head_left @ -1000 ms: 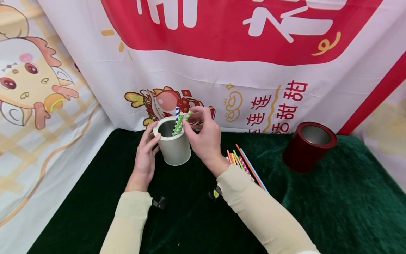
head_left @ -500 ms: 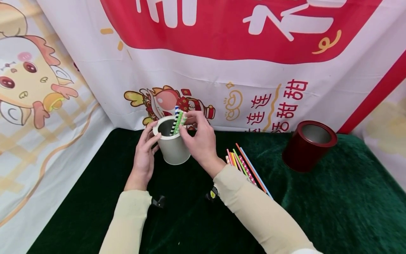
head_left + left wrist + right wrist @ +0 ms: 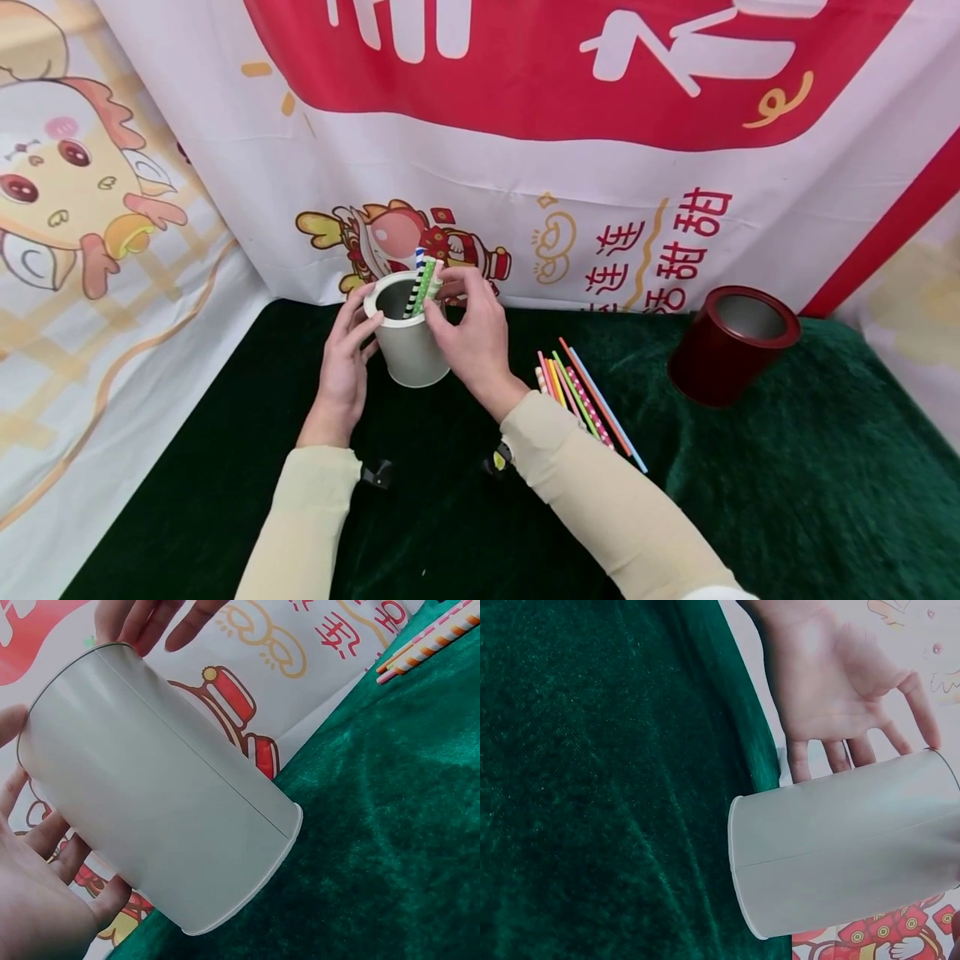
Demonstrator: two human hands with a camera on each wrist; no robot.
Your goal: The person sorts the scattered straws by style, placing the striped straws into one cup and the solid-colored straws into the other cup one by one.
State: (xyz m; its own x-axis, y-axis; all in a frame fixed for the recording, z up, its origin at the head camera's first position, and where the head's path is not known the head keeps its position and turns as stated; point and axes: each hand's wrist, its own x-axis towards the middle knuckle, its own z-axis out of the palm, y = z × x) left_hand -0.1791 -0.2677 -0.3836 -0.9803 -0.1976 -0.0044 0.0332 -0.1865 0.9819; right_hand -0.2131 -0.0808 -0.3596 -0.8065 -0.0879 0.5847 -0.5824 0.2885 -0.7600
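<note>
A light grey canister (image 3: 412, 354) with a pale rim stands near the back of the green cloth. My left hand (image 3: 345, 367) holds its left side, thumb near the rim and fingers spread along the wall, as the left wrist view also shows. Several patterned paper straws (image 3: 418, 287) lean up out of its mouth: blue-striped, black-striped and green. At the right of the rim my right hand (image 3: 474, 333) pinches a pale green-striped straw (image 3: 435, 286) between thumb and fingers. Its lower part is hidden inside the canister.
Several colourful straws (image 3: 581, 396) lie on the cloth right of the canister, beside my right sleeve. A dark red canister (image 3: 723, 358) stands at the back right. A printed white and red cloth backdrop (image 3: 525, 192) rises directly behind the table.
My right hand has moved slightly left and down at the rim, and the straw it pinches now stands more upright against the other straws. The left hand keeps its hold.
</note>
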